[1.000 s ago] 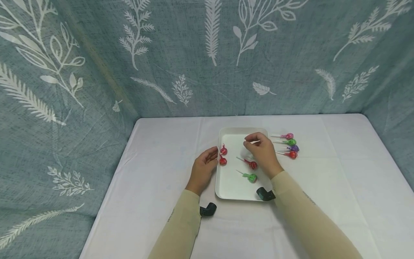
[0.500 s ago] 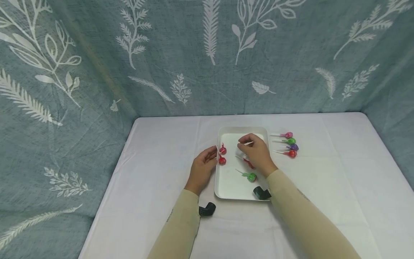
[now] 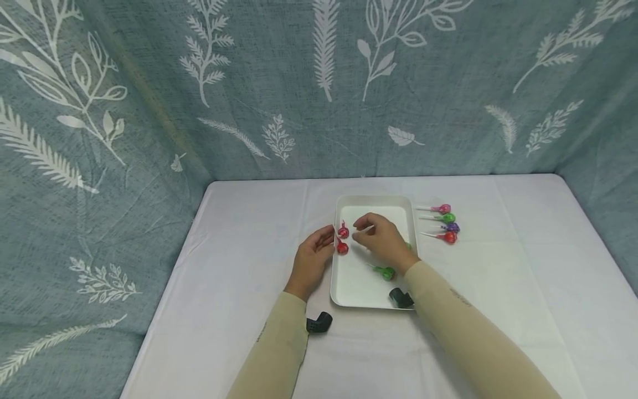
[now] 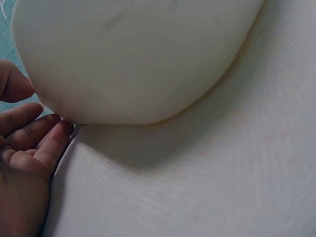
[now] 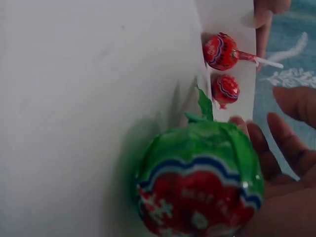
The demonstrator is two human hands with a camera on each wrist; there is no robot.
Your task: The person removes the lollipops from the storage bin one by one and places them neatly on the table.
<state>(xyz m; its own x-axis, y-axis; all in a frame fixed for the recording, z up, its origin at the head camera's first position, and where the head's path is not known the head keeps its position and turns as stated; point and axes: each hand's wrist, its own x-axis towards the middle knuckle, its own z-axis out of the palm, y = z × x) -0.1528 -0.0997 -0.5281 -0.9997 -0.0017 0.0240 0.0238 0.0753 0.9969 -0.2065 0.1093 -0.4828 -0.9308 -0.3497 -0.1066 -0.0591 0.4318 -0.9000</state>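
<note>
Two red lollipops (image 3: 342, 247) lie inside the white tray (image 3: 356, 289), along its left wall. Right hand (image 3: 382, 239): just beside them, thumb and forefinger parted, holding nothing visible. Left hand (image 3: 311, 261): fingers loosely bent, touching the tray's left edge.

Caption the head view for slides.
Left hand at a white rectangular tray, right hand near two round, red-wrapped lollipops inside.
</note>
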